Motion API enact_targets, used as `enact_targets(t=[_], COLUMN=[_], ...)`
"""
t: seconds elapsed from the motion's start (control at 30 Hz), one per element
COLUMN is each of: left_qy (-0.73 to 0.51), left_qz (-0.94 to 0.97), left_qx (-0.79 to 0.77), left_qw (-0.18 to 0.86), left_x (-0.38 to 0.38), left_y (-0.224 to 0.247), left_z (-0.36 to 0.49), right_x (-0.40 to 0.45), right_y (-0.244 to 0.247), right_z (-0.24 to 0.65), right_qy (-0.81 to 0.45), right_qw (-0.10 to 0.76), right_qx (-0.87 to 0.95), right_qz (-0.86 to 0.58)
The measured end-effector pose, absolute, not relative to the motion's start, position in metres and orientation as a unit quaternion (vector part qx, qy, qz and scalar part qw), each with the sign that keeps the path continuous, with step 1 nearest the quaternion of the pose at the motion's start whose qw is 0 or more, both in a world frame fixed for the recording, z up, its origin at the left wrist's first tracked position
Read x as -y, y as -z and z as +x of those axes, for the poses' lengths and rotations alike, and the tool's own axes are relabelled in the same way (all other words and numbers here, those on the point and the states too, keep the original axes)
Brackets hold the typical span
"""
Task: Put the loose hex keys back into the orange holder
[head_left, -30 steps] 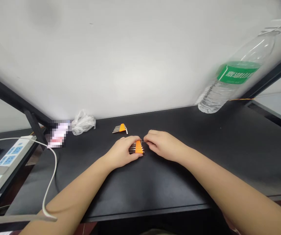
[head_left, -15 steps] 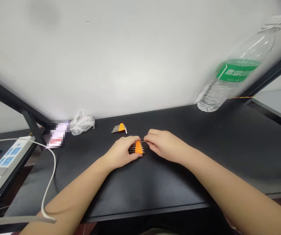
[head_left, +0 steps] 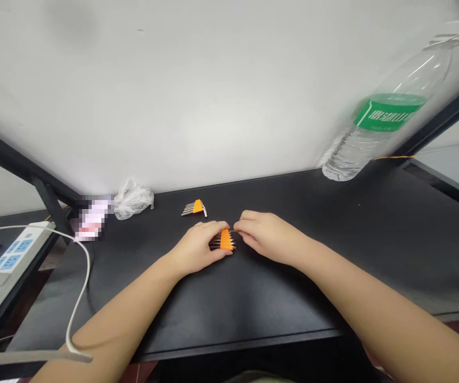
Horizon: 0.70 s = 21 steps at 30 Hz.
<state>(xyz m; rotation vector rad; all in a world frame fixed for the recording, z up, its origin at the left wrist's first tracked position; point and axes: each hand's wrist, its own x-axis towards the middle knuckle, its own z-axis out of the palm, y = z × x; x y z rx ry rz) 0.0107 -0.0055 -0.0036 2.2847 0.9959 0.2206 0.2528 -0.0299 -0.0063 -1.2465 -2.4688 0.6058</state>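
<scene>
My left hand point(head_left: 199, 246) grips an orange holder point(head_left: 226, 240) with several dark metal hex keys through it, fingers along its far side and thumb along its near side. Just right of the holder, my right hand point(head_left: 258, 232) is closed in a pinch at the tip of a thin metal key that reaches out from the holder's far end. Behind my left hand, a second orange holder point(head_left: 198, 206) with several silver keys lies on the black table point(head_left: 229, 314).
A crumpled clear plastic bag point(head_left: 133, 201) lies at the back left beside a blurred packet point(head_left: 93, 218). A large bottle point(head_left: 389, 113) with a green label stands back right. On the left are a power strip point(head_left: 17, 260) and a white cable point(head_left: 87, 271), which crosses my left forearm.
</scene>
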Motion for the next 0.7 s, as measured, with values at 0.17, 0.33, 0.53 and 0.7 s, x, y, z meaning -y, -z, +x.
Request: enact_targets(t=[0.17, 0.33, 0.53, 0.7], left_qy=[-0.096, -0.107, -0.154, -0.186], left_qz=[0.866, 0.868, 0.858, 0.853], left_qx=[-0.373, -0.348, -0.335, -0.332], left_qw=[0.319, 0.338, 0.357, 0.357], left_x=[0.007, 0.008, 0.009, 0.010], left_y=[0.006, 0.006, 0.005, 0.010], left_z=[0.011, 0.014, 0.012, 0.008], right_x=[0.030, 0.032, 0.029, 0.024], right_y=[0.006, 0.007, 0.015, 0.019], right_z=[0.249, 0.238, 0.234, 0.236], right_qy=[-0.234, -0.320, -0.418, -0.525], right_qw=[0.208, 0.296, 0.335, 0.285], right_qx=[0.847, 0.810, 0.713, 0.660], right_qz=[-0.429, -0.393, -0.452, -0.456])
